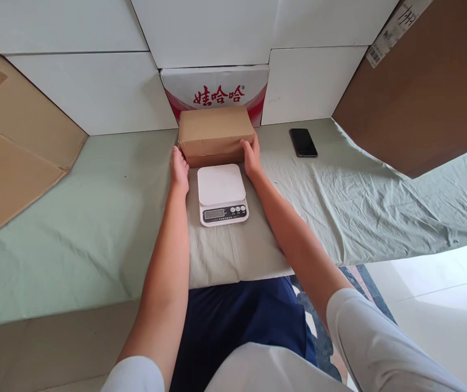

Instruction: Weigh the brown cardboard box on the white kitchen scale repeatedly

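A closed brown cardboard box (pixel 216 128) is between my two hands, just behind a white kitchen scale (pixel 221 185). My left hand (pixel 179 170) lies against the box's left side, its fingers partly hidden behind the corner. On the right end, my right hand (pixel 251 155) grips the box, thumb on the front face and fingers round the side. The scale's plate bears nothing, and its display and buttons face me. Whether the box rests on the cloth or is slightly raised, I cannot tell.
A black phone (pixel 303 142) lies on the green cloth (pixel 106 218) to the right. White panels and a printed red-and-white carton (pixel 217 81) stand along the back. Large cardboard sheets rise at the left (pixel 17 147) and right (pixel 429 92). The cloth's front edge is near my body.
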The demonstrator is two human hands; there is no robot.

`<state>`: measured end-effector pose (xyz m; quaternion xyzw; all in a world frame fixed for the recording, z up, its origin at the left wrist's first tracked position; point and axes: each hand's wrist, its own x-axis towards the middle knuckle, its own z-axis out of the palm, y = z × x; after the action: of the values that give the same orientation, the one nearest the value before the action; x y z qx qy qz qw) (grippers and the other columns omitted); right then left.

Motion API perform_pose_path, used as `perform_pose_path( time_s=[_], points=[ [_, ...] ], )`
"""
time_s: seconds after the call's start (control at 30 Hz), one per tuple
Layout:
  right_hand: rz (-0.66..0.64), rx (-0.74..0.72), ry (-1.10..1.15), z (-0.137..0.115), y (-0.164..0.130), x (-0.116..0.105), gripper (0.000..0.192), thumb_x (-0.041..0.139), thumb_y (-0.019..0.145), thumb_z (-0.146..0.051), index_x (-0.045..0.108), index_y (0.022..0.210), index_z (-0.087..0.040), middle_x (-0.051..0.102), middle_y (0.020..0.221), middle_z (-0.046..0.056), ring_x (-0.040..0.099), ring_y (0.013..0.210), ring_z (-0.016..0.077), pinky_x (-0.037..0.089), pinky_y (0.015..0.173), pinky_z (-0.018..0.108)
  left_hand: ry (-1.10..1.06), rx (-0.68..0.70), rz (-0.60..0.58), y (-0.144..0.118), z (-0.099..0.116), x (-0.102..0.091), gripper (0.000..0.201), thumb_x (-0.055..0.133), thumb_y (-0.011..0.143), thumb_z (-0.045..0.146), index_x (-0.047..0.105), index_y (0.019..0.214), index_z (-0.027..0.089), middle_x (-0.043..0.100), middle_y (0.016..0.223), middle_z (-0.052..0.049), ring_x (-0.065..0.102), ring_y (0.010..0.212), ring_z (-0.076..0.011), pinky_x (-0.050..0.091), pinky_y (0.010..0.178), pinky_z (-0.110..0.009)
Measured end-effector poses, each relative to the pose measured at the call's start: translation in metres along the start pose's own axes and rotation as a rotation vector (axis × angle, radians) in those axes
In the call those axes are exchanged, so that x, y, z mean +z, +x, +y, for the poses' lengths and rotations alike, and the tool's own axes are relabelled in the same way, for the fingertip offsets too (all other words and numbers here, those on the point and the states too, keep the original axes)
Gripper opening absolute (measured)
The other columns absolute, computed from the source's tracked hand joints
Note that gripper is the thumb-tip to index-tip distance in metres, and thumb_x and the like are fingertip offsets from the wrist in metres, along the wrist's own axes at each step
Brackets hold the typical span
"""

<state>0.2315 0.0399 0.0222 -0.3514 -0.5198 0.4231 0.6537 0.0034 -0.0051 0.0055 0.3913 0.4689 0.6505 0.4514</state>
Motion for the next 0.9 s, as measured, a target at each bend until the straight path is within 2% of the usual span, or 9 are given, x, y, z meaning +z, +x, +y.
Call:
perform_pose_path(
  time_s=[0.17,0.27,0.33,0.43,0.53,0.6,0.7,0.77,0.9],
  points=[
    [0.003,0.018,-0.017,0.006,-0.003,0.002,0.058,0.061,0.079,-0.052,0.057,0.134,-0.033,0.058,0.157,-0.001,0.040,0.158,0.0221,0.027,0.137,0.048,0.018,0.001,0.010,0.002,-0.002,0.000,0.093,0.029,0.094,0.084,0.043,0.161,0.022,0.035,0.175,-0.013,0.033,0.163,-0.0217,0.025,0.134,-0.037],
    [0.074,-0.003,0.025,0.004,0.005,-0.005,0.063,0.062,0.082,-0.055,0.053,0.141,-0.034,0.050,0.164,0.000,0.030,0.165,0.0218,0.024,0.138,0.052,0.039,0.060,0.062,-0.003,0.008,-0.006,0.094,0.026,0.096,0.082,0.037,0.164,0.019,0.022,0.180,-0.010,0.018,0.168,-0.0216,0.020,0.136,-0.035],
    [0.172,0.009,0.071,0.000,0.015,-0.017,0.062,0.057,0.086,-0.055,0.051,0.145,-0.035,0.044,0.168,0.000,0.027,0.167,0.0215,0.026,0.136,0.056,0.042,0.094,0.127,-0.007,0.021,-0.015,0.091,0.014,0.099,0.079,0.032,0.166,0.019,0.015,0.182,-0.005,0.006,0.169,-0.0211,0.014,0.138,-0.035],
    [0.300,0.062,0.153,-0.007,0.030,-0.043,0.057,0.048,0.092,-0.046,0.046,0.149,-0.038,0.042,0.170,-0.001,0.032,0.166,0.0177,0.028,0.134,0.059,-0.011,0.120,0.202,-0.015,0.040,-0.032,0.091,-0.006,0.102,0.070,0.023,0.168,0.015,0.011,0.183,-0.003,0.001,0.170,-0.0213,0.008,0.139,-0.038],
    [0.387,0.155,0.221,-0.010,0.037,-0.067,0.056,0.043,0.093,-0.039,0.046,0.149,-0.037,0.047,0.167,-0.001,0.038,0.163,0.0170,0.028,0.134,0.061,-0.057,0.131,0.230,-0.020,0.052,-0.041,0.094,-0.012,0.101,0.067,0.015,0.168,0.008,0.006,0.183,-0.009,0.002,0.170,-0.0214,0.007,0.139,-0.040],
    [0.412,0.211,0.225,-0.009,0.037,-0.075,0.054,0.045,0.092,-0.041,0.051,0.146,-0.034,0.052,0.163,0.001,0.045,0.160,0.0184,0.030,0.133,0.058,-0.050,0.133,0.222,-0.022,0.053,-0.040,0.097,-0.014,0.099,0.067,0.014,0.168,0.005,0.004,0.182,-0.011,0.001,0.170,-0.0231,0.006,0.139,-0.041],
    [0.366,0.263,0.195,-0.002,0.033,-0.072,0.053,0.051,0.089,-0.048,0.057,0.138,-0.030,0.059,0.157,0.003,0.055,0.152,0.0200,0.033,0.133,0.052,-0.021,0.124,0.196,-0.021,0.048,-0.035,0.098,-0.011,0.100,0.069,0.012,0.167,0.002,0.004,0.182,-0.014,0.000,0.170,-0.0260,0.005,0.139,-0.043],
    [0.304,0.313,0.188,0.006,0.029,-0.063,0.053,0.050,0.090,-0.054,0.058,0.136,-0.029,0.060,0.157,0.004,0.058,0.149,0.0213,0.035,0.132,0.053,-0.010,0.107,0.183,-0.019,0.042,-0.031,0.097,-0.007,0.101,0.070,0.015,0.168,0.003,0.007,0.182,-0.014,0.002,0.170,-0.0254,0.006,0.139,-0.042],
    [0.234,0.352,0.219,0.027,0.022,-0.038,0.056,0.046,0.091,-0.064,0.058,0.132,-0.029,0.054,0.163,0.003,0.050,0.155,0.0222,0.034,0.133,0.057,0.024,0.028,0.161,-0.011,0.025,-0.026,0.090,0.004,0.100,0.075,0.032,0.166,0.021,0.017,0.181,-0.006,0.012,0.169,-0.0179,0.012,0.138,-0.036]
  ],
)
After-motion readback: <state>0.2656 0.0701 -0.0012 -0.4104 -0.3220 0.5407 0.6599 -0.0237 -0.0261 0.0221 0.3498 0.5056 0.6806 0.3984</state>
